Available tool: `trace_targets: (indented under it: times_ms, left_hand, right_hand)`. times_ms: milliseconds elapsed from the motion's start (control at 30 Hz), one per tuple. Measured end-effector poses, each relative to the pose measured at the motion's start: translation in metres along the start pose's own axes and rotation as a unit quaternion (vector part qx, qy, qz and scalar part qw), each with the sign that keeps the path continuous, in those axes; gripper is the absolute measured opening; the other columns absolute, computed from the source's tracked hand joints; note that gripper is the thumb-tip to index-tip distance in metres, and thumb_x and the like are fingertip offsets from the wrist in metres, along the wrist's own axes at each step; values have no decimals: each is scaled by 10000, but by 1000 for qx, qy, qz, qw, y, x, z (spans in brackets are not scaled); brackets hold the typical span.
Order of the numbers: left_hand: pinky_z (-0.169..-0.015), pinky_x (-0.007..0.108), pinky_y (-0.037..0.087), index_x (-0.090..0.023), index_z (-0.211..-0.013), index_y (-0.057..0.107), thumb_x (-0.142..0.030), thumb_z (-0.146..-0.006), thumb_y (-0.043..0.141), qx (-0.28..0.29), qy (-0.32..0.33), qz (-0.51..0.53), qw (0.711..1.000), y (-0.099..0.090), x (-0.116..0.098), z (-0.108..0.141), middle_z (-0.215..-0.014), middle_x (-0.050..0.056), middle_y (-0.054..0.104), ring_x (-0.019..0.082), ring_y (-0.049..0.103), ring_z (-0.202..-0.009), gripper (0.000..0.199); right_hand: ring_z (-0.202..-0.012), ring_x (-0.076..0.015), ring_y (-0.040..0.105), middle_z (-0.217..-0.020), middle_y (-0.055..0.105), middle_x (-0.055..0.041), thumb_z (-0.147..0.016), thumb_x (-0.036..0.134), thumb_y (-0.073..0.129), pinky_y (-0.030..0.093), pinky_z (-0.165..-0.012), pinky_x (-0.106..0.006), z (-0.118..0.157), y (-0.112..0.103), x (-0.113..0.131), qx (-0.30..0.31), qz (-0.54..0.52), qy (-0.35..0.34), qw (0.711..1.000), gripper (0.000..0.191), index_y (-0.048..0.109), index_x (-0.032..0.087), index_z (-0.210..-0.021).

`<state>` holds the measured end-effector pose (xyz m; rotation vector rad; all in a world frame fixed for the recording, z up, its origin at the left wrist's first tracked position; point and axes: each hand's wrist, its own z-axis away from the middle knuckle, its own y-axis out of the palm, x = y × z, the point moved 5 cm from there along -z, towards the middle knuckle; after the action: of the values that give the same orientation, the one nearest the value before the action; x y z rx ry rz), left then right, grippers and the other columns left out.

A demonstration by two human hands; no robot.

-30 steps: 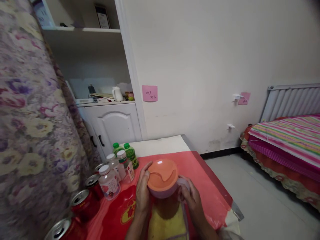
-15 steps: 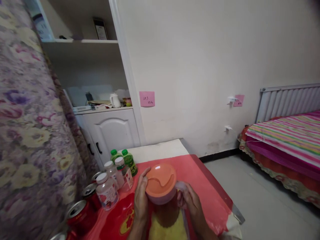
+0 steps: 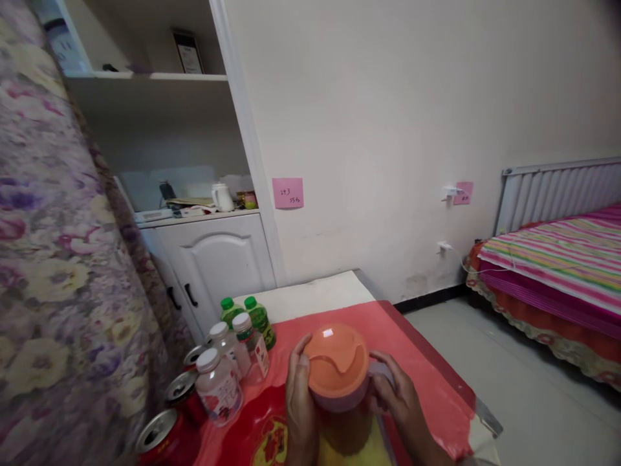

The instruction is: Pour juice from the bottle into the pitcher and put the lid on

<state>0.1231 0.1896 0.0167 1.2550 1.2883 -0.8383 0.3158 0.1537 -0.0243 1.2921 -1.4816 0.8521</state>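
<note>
Lidded cup (image 3: 337,366) is gripped by fingers, likely for balance: left hand (image 3: 301,411) at nine o'clock, right hand (image 3: 402,402) on handle (image 3: 381,371), three

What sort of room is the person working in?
Probably a bedroom or living space in a home: a bed with a striped cover at the right, a floral curtain at the left, and a white cabinet below open shelves.

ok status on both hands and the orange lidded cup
Left hand against side of round orange-lidded lilac cup. Right hand gripping its lilac handle. Glossy red tray close to left hand, possible snag.
</note>
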Motion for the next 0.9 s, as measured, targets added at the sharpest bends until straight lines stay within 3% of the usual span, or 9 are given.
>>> trace_targets:
  times_ms: [133,233,333,433,567,700,900]
  left_hand:
    - [-1107,407,423,-259,-1275,632,-574,-909,503,13,0,1,1000,0,-1,1,-1377,58,634,293,539,-1322,500]
    - [-1086,388,448,-248,-1285,625,-566,-914,501,16,-2,15,1000,1,-5,4,-1374,64,646,287,538,-1332,503]
    - [-1113,385,436,-236,-1311,604,-567,-932,485,32,-14,41,999,2,-4,5,-1422,74,626,278,519,-1369,517]
    - [-1153,399,413,-235,-1352,580,-583,-939,475,53,-30,62,996,0,2,1,-1481,76,588,276,506,-1394,551]
    - [-1230,383,321,-252,-1474,485,-591,-947,466,70,-43,69,994,-5,10,-3,-1607,58,460,237,375,-1500,627]
    - [-1227,362,336,-252,-1558,370,-600,-954,441,90,-63,50,993,-10,14,-1,-1652,57,381,222,330,-1522,701]
    - [-1259,388,272,-249,-1481,498,-582,-945,478,108,-57,-7,992,-26,21,14,-1619,56,439,229,331,-1523,631]
  right_hand:
    - [-684,-204,648,-937,726,-72,-873,573,603,523,-556,-284,2,-4,-3,-19,21,1,1000,518,628,206,-1239]
    - [-592,-188,597,-755,691,-31,-867,571,602,479,-503,-275,1,-6,-9,-26,25,1,999,535,628,189,-1240]
    - [-530,-169,538,-632,621,11,-865,569,601,442,-493,-272,-1,-7,-15,-34,34,-13,999,529,631,180,-1223]
    - [-535,-167,523,-627,602,20,-872,581,579,413,-495,-271,-5,-9,-24,-38,39,-8,998,537,614,190,-1239]
    - [-540,-161,519,-699,643,5,-853,596,590,389,-487,-270,-8,-11,-31,-27,43,-14,999,552,608,205,-1242]
    - [-488,-160,490,-631,614,23,-836,617,591,368,-460,-277,-8,-10,-30,-29,27,-14,999,569,608,200,-1222]
    - [-477,-171,500,-562,585,36,-847,613,595,379,-463,-286,-5,-6,-26,-48,8,-4,999,556,607,188,-1205]
